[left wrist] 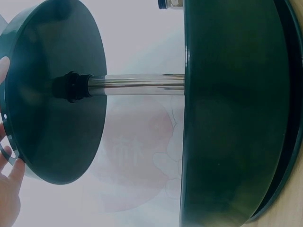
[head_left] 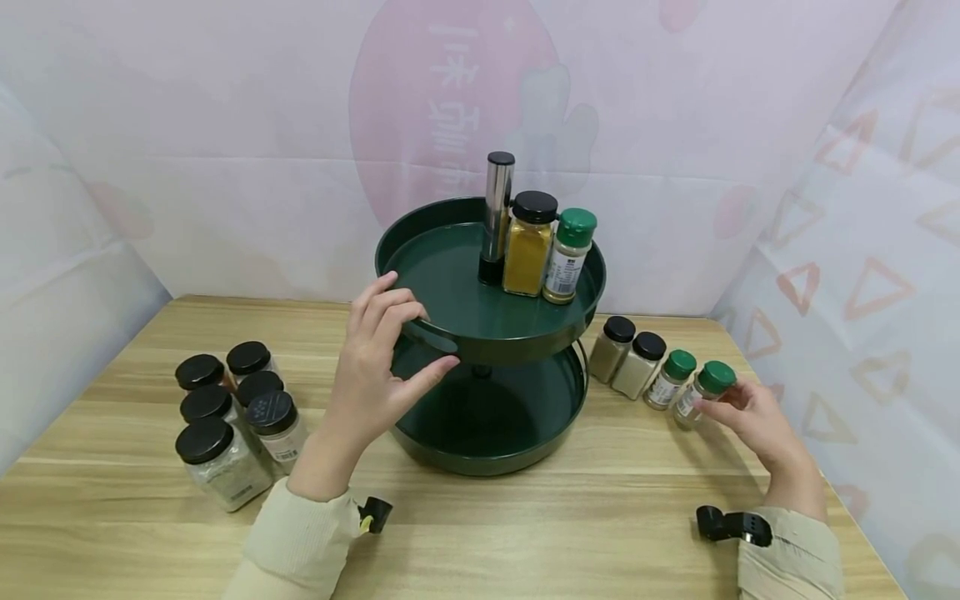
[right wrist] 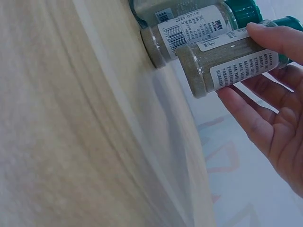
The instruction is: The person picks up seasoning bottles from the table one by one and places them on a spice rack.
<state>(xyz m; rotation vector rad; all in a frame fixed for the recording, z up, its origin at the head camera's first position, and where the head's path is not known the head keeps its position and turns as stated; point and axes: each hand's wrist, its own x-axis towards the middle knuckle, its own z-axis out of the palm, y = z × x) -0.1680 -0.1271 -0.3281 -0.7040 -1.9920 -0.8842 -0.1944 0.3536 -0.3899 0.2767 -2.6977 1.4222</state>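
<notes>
A dark green two-tier round rack (head_left: 487, 462) stands mid-table. My left hand (head_left: 375, 362) grips the upper tier's front-left rim, fingers over the edge and thumb below, beside a cut-out slot. At the right, my right hand (head_left: 761, 417) pinches a green-capped spice jar (right wrist: 232, 64) between thumb and fingers; its base shows past the fingertips in the right wrist view. Next to it stands a second green-capped jar (head_left: 666, 387). On the upper tier are a black-capped jar of yellow powder (head_left: 527, 254) and a green-capped jar (head_left: 566, 258), beside the steel post (head_left: 497, 208).
Two black-capped jars (head_left: 637, 367) stand between the rack and the green-capped ones. Several black-capped jars (head_left: 232, 471) are grouped at the left of the wooden table (head_left: 562, 533). Printed cloth (head_left: 247, 192) walls the back and both sides.
</notes>
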